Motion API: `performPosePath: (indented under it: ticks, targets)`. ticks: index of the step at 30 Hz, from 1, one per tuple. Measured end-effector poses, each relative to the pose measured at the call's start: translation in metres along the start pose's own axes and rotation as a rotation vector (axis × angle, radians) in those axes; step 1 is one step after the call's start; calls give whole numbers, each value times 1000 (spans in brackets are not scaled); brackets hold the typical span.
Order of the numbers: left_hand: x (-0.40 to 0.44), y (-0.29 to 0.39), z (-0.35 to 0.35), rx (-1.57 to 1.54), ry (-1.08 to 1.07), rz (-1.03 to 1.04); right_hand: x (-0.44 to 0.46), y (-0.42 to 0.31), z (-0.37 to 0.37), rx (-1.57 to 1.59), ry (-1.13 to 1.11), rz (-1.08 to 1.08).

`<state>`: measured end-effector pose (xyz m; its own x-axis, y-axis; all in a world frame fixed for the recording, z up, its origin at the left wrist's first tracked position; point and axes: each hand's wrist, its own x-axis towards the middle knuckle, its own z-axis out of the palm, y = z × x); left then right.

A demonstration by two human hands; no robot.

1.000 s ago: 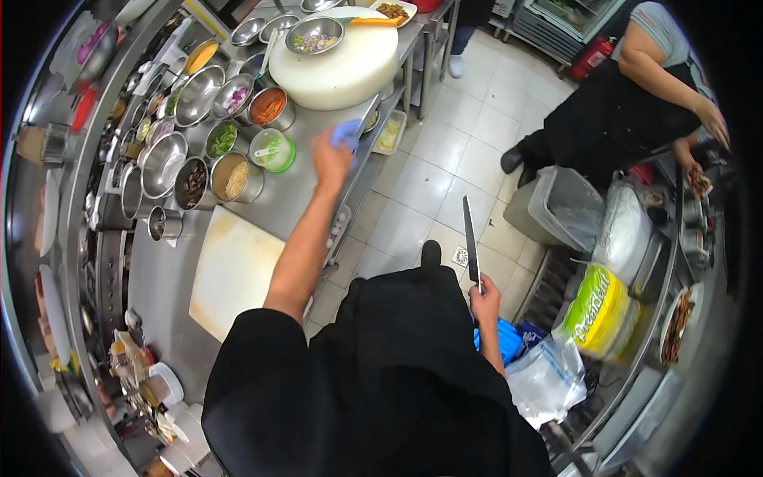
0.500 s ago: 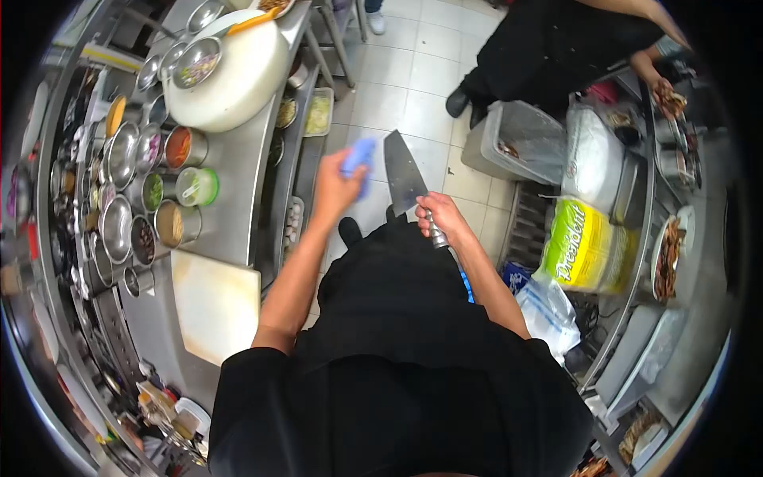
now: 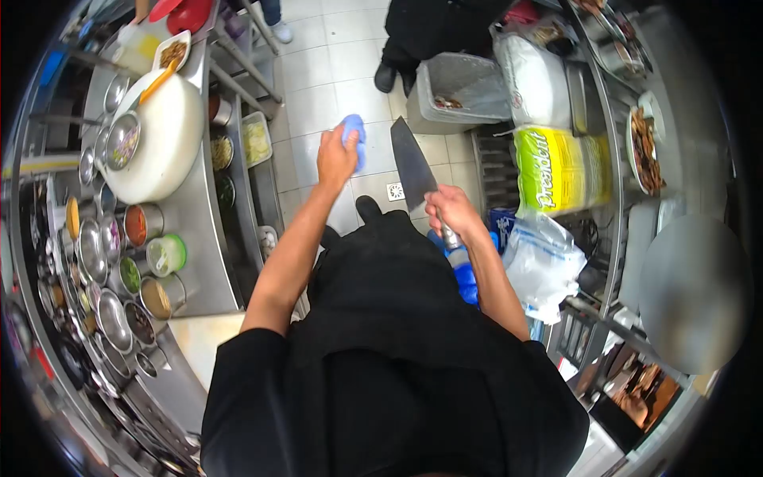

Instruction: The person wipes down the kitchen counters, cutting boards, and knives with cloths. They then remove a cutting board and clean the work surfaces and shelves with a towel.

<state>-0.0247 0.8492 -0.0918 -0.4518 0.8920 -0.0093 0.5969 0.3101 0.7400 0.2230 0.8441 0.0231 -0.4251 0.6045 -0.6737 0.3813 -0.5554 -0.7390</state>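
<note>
My right hand (image 3: 453,211) is closed round the metal handle of a broad kitchen knife (image 3: 411,163), whose blade points forward and slightly left. In my left hand (image 3: 337,161) a bunched blue cloth (image 3: 355,143) is gripped, its loose end hanging beside the fingers. Cloth and blade are apart, with a gap of floor showing between them. Both hands are held out in front of my dark apron (image 3: 381,278), above the tiled floor.
On the left, a steel counter (image 3: 208,262) carries a round white board (image 3: 171,171), several metal bowls and a white cutting board (image 3: 208,334). A grey bin (image 3: 445,111), a President pack (image 3: 560,171) and shelving stand right. Another person (image 3: 429,32) stands ahead.
My view has turned rightward, so the counter and bin have shifted left in the picture. Both hands keep hold of the knife and cloth. A blurred round shape now shows at the right.
</note>
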Motion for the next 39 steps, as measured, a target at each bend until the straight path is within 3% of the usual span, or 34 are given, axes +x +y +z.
performPosePath:
  ticks: [3, 4, 7, 9, 10, 12, 13, 15, 19, 21, 22, 24, 27, 28, 30, 31, 33, 34, 35, 36, 37, 39]
  targets:
    - [-51, 56, 6, -181, 6, 370, 15, 1, 8, 336, 61, 29]
    - [-67, 71, 5, -161, -113, 429, 12, -8, 10, 332, 47, 18]
    - [-60, 35, 20, -217, -62, 322, -2, -15, 12, 296, 58, -69]
    - [-35, -27, 34, 72, -213, 138, -11, -18, 7, 337, 65, -118]
    - [-24, -43, 28, 70, -189, 137, -14, -31, 7, 294, 79, -144]
    - [-8, -68, 6, -590, -261, -378, -1, -37, 7, 297, 17, -169]
    - [-2, -68, -6, -583, -240, -374, 8, -38, 10, 303, -36, -182]
    - [12, -69, -31, -1626, -165, -422, 23, -38, 26, 338, -144, -201]
    - [19, -20, -87, -1984, -180, -279, 36, -30, 66, 451, -431, -76]
    - [13, -15, -94, -2027, -354, -280, 42, -27, 89, 442, -459, -15]
    - [2, -20, -96, -2019, -357, -293, 48, -24, 98, 455, -459, -10]
    - [-28, -24, -96, -1995, -123, -407, 66, -21, 111, 375, -376, -120]
    - [-70, -74, -80, -2014, -359, -387, 86, -26, 130, 448, -195, -190]
    - [-86, -76, -83, -2001, -424, -403, 91, -24, 136, 341, -63, -237]
    - [-110, -79, -94, -1326, -203, -589, 84, -12, 148, 180, 203, -280]
    - [-116, -77, -104, -1312, -263, -597, 73, -1, 158, 155, 209, -245]
    - [-147, -77, -119, -849, -360, -589, 40, 33, 184, 53, 215, -165]
    - [-155, -78, -111, -860, -371, -590, 29, 46, 198, -10, 194, -151]
    - [-161, -79, -92, -581, -258, -282, 30, 68, 209, -269, 271, -189]
    - [-166, -78, -79, -302, -145, 27, -4, 54, 226, -308, 232, -156]
    - [-167, -76, -79, -277, -167, -30, -3, 81, 232, -306, 171, -180]
    - [-156, -114, -53, -287, -172, 92, -46, 87, 237, -294, 163, -101]
